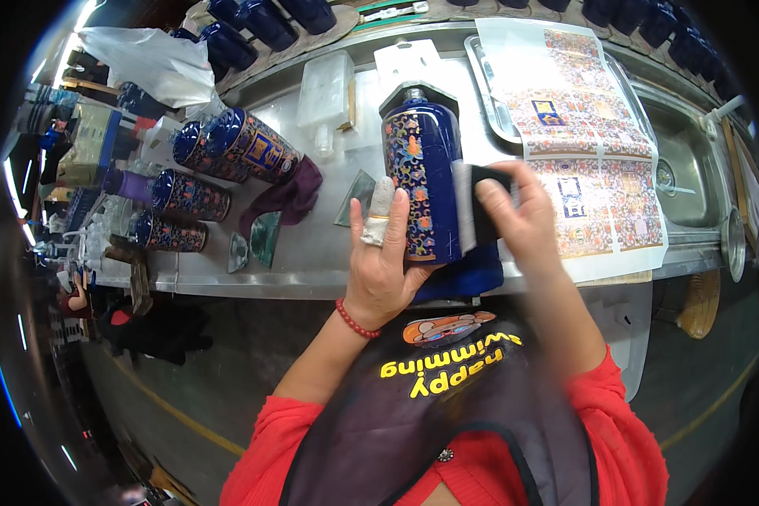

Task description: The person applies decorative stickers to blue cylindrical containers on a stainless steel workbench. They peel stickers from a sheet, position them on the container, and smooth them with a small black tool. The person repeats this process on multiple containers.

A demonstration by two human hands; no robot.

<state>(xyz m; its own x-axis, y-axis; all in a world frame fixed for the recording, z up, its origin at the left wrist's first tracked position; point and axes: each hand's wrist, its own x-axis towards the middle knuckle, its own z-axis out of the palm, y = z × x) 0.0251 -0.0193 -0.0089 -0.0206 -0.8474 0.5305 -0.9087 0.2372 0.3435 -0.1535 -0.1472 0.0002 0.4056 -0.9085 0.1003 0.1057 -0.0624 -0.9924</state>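
Observation:
A dark blue bottle [437, 169] lies in front of me, its neck pointing away, with a colourful floral decal on its left part and bare glossy blue on its right. My left hand [379, 270] grips the bottle's left lower side, fingers stretched along the decal and thumb near its base. One of its fingers wears a whitish cover [381, 207]. My right hand [527, 215] is closed on a black scraper [486, 221] with a pale edge, held against or close to the bottle's right side; exact contact I cannot tell.
Printed decal sheets [594, 143] lie on the right, beside a steel sink [683, 177]. Several decorated blue bottles [257, 148] stand on the left near a purple cloth [299, 194]. A clear plastic container [327, 88] lies behind. More blue bottles [266, 24] line the far edge.

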